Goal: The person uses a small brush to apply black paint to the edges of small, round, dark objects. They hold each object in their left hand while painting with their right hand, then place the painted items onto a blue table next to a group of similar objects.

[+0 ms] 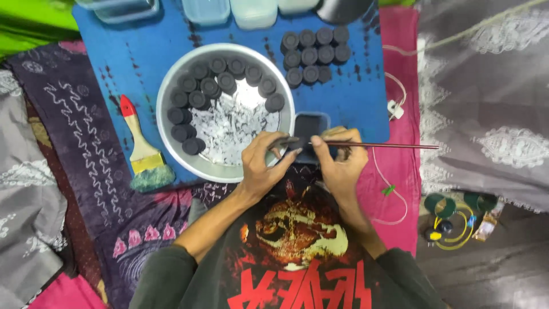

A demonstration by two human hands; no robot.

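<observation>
Two hands working beside the metal bowl (171,94): left hand (260,166) gripping a black disc (284,141), right hand (342,160) pinching a thin stick (389,145); a dozen-odd discs (209,86) lying in the bowl.

You sit over a floor spread with cloths: a dark purple patterned cloth (86,149) at your left, a pink cloth (400,103) under the blue board's (143,57) right edge, grey lace-patterned fabric (486,103) beyond, green fabric (34,23) at the far left corner. Light is even.

bright, even overhead light, soft shadows, slightly blurry.
</observation>
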